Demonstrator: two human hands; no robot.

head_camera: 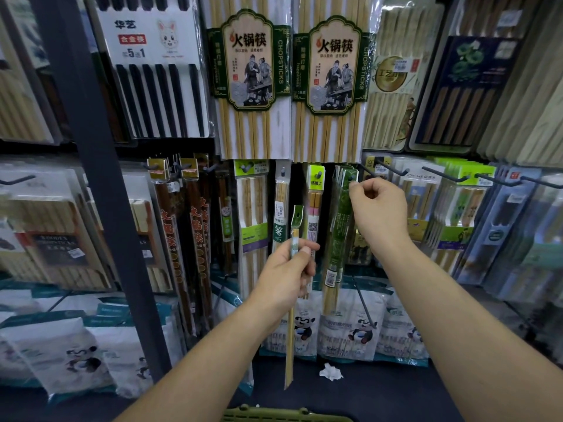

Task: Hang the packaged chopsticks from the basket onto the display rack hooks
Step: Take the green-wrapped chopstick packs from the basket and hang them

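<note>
Now, your left hand [283, 272] pinches a thin chopstick pack [289, 345] near its top, upright in front of the rack. It looks light, long and a bit bendy, with slippery plastic, so hold it just under the green tab with the hole. Your right hand [377, 214] pinches the top of the green packs [339, 233] on a hook [351, 178]. The basket [286, 418] sits low by you. The rack is crowded, so room is tight.

I find the dark post [102, 208] barring 9 o'clock, hook prongs [391, 169] jutting out at 2 o'clock, and open air at 6 o'clock above the basket [283, 417].
</note>
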